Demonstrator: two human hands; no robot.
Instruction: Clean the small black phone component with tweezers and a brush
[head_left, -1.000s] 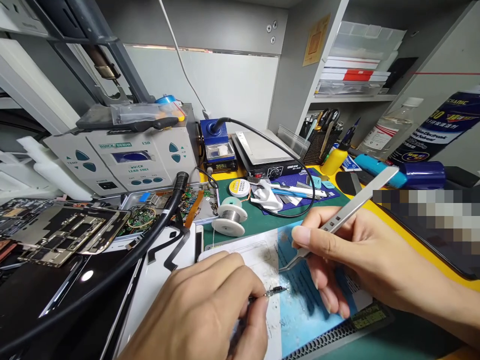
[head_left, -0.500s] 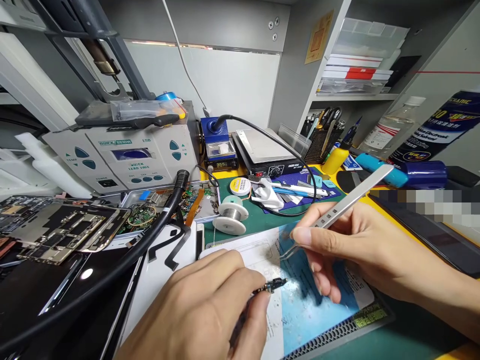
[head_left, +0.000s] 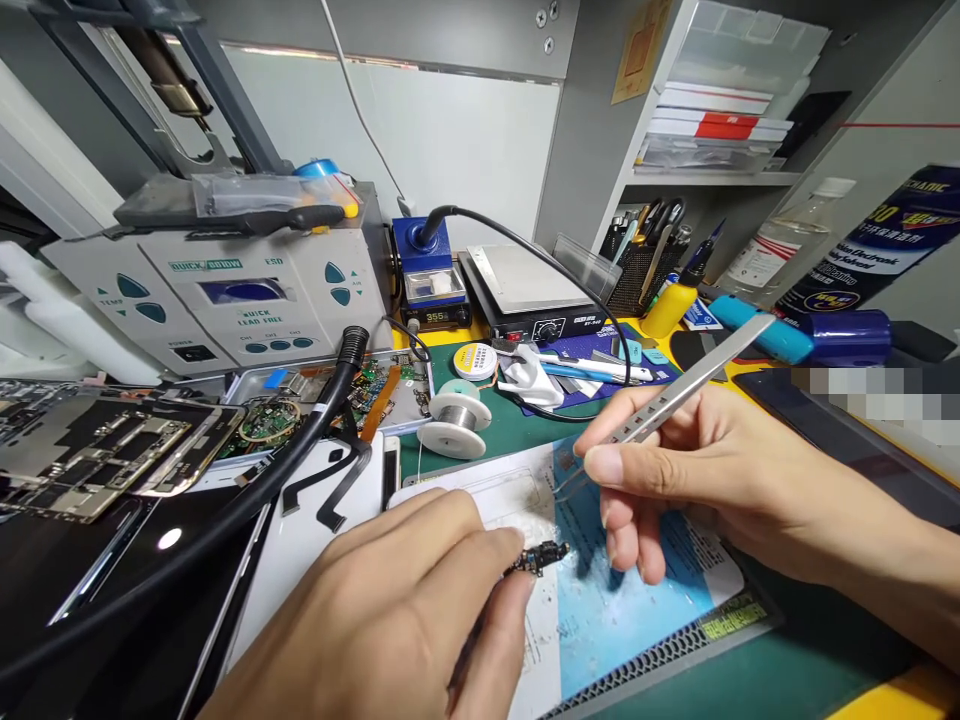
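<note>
Tweezers (head_left: 679, 390) pinched in right hand (head_left: 697, 480); left hand (head_left: 397, 620) grips small dark part (head_left: 538, 558), largely hidden by fingertips.

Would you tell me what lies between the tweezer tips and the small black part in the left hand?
In the head view nothing lies between the tweezers and the small black part, only the bare blue-and-white mat beneath.

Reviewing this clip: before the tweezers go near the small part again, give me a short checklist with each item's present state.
1. Left hand pinches the small dark part: ok.
2. Right hand has its grip on the tweezers: ok.
3. Tweezer tips clear of the part: ok, apart.
4. Part held over the blue mat: ok.
5. Tweezer tips empty: cannot tell.
6. Solder spool away from both hands: ok.
</note>
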